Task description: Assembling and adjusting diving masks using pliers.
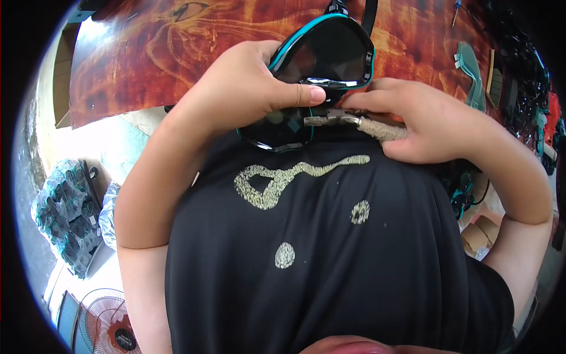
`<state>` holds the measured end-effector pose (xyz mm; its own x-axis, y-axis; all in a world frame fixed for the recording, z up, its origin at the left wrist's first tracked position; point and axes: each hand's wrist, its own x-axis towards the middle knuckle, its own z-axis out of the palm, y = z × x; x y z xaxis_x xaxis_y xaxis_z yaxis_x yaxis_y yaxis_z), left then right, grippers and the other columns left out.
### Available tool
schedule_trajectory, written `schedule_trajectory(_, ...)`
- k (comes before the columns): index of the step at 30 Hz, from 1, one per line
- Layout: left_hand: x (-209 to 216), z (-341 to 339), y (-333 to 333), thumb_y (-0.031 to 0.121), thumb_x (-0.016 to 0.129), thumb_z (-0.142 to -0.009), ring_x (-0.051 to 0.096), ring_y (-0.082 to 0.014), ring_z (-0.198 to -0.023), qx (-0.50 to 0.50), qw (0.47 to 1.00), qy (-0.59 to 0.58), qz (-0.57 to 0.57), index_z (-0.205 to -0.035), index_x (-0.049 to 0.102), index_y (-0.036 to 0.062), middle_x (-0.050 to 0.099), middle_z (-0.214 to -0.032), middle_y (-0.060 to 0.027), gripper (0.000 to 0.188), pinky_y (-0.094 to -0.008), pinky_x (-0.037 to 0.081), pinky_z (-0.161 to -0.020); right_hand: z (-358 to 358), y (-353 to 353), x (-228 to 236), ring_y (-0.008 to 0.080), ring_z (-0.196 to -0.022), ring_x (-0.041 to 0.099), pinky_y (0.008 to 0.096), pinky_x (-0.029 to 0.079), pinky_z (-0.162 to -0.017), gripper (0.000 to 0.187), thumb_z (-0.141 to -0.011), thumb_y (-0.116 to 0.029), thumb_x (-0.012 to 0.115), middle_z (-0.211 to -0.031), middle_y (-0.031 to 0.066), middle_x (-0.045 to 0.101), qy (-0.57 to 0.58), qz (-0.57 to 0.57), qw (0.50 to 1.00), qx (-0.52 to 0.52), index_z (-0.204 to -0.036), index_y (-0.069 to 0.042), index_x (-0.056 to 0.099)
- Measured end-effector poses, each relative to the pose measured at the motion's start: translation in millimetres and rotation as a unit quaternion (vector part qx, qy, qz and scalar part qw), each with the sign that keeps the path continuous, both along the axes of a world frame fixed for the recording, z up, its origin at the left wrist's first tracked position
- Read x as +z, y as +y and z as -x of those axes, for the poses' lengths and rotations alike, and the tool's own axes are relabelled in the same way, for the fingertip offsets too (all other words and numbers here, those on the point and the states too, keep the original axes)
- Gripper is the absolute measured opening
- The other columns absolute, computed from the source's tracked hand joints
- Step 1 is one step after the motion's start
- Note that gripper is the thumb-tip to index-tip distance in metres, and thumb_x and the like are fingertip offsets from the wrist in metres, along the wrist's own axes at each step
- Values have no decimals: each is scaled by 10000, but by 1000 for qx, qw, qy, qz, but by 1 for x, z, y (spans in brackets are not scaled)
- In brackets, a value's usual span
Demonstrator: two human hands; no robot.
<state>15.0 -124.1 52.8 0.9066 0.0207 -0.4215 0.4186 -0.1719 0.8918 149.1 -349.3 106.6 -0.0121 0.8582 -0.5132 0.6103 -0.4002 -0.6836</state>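
Note:
A diving mask [327, 56] with dark lenses and a teal-and-black frame is held at the table's near edge, in front of my black shirt. My left hand [253, 82] grips it around the middle, thumb lying across the nose part between the two lenses. In my right hand [427, 121] is a pair of pliers [380, 130] with a tan, wrapped-looking handle. Their metal jaws point left and lie against or very close to the mask's lower lens side; whether they bite on anything cannot be made out. My right fingertips are partly hidden behind the mask.
The glossy red-brown wooden table [194, 44] spreads ahead. On its right lie a grey-green strap-like piece [469, 68] and a thin blue-handled tool [456, 12]. Dark parts [527, 53] are heaped far right. Wrapped masks [68, 212] and a fan [109, 324] stand at left, cardboard [480, 233] low right.

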Motion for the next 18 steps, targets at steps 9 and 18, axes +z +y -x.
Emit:
schedule_trajectory(9,2,3,-10,249,881,-735,659,-112,-695,42,999,-15,-25,-1001,702,-19,706,-792,-52,417,-271,532,-667,16,-1,11,365,-1078,640,414,503,-964,485,-791,-192,651,-1100,218,680,-80,-37,995,-53,-1241,-13,643)
schedule_trajectory(18,25,34,-2,251,726,-928,677,-106,-725,160,959,63,225,-1143,619,-5,692,-918,-51,351,-259,567,-684,34,-39,31,156,-1032,596,284,472,-895,622,-819,-218,642,-1141,63,636,242,79,916,-311,-1404,-33,539)
